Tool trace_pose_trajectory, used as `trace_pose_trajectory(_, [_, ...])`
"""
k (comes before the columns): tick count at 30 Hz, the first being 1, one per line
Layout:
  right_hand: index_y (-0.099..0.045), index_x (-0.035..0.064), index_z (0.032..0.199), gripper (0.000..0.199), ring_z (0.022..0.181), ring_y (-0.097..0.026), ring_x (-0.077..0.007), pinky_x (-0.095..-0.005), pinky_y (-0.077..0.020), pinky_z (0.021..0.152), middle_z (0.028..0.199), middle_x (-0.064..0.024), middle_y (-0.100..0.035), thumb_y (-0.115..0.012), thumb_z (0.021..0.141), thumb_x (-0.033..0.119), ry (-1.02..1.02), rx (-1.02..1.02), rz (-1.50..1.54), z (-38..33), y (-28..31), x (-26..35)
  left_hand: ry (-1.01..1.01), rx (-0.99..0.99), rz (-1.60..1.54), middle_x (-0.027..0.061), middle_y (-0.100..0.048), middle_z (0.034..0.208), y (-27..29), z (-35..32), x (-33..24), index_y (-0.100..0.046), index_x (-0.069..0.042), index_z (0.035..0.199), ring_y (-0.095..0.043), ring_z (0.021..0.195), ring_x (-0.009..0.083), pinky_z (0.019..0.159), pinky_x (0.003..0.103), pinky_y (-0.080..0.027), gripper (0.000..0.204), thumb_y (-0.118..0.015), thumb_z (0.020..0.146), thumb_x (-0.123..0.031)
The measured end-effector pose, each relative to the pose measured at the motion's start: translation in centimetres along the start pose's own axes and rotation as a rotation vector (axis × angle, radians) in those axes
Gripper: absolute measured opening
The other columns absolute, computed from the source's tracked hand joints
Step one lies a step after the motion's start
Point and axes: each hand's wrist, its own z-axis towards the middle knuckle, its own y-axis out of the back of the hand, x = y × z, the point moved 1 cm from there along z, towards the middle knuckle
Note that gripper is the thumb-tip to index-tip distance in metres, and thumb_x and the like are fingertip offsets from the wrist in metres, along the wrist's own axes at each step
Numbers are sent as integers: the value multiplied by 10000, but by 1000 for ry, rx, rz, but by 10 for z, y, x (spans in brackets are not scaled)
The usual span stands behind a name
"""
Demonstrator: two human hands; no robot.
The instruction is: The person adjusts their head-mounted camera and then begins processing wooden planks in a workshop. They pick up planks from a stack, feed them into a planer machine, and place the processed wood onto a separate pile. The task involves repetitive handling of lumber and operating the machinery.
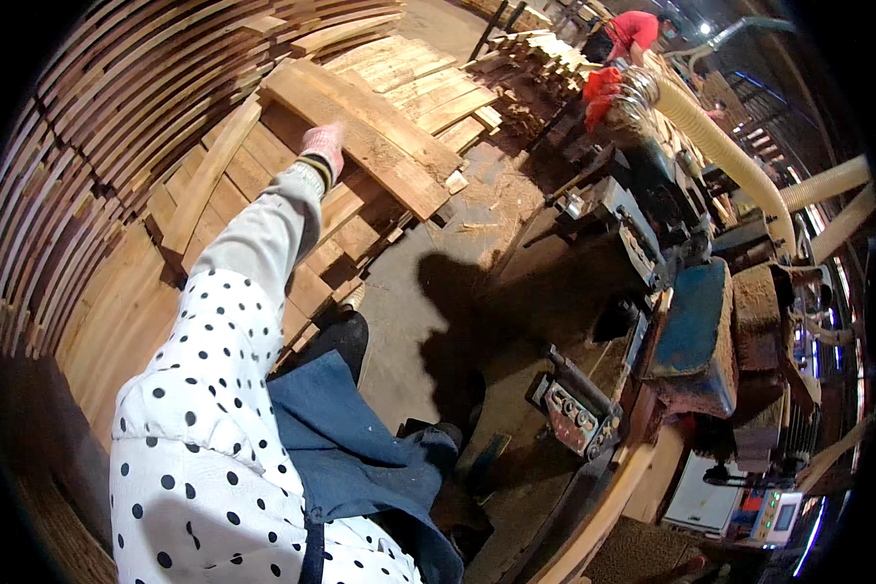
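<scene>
My left hand point(324, 146), in a pinkish work glove, reaches out at the upper left. Its fingers are closed at the near edge of a wide wooden plank point(389, 161). That plank lies slantwise across a stack of shorter boards point(229, 185). A narrow, slightly curved strip of wood point(209, 180) rests on the same stack, left of the hand. My right hand does not show.
Tall layered stacks of boards point(78, 185) rise along the left. On the right stands a dusty woodworking machine point(691, 336) with a pale ribbed hose point(725, 141). Sawdust and scraps lie on the floor point(399, 292). A person in red point(633, 34) bends over at the back.
</scene>
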Motion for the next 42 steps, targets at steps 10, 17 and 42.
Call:
trace_pose_trajectory(10, [-599, -41, 1376, 532, 1158, -606, -489, -531, -502, 1003, 1308, -337, -615, -643, 966, 295, 241, -45, -637, 34, 4, -4, -65, 457, -281, 135, -725, 1193, 32, -109, 20, -684, 24, 1225, -676, 1120, 295, 1037, 384, -523, 454, -845, 857, -189])
trace_pose_trajectory(17, [-565, -25, 1409, 495, 1231, -578, -467, -512, -459, 1056, 1401, -292, -554, -615, 1002, 252, 381, -248, -443, 217, -27, 43, -150, 881, -70, 103, -746, 943, 52, -231, 32, -740, 29, 1061, -699, 806, 197, 729, 355, -565, 435, -829, 871, -352])
trace_pose_trajectory(42, [-363, 31, 1592, 944, 1085, -623, -457, -507, -465, 1038, 1326, -258, -605, -763, 884, 511, 161, -158, -344, -65, -14, -8, -1378, 576, 1755, 189, -693, 1258, -81, -122, -61, -642, -74, 1305, -675, 1192, 359, 948, 465, -571, 401, -644, 904, -67])
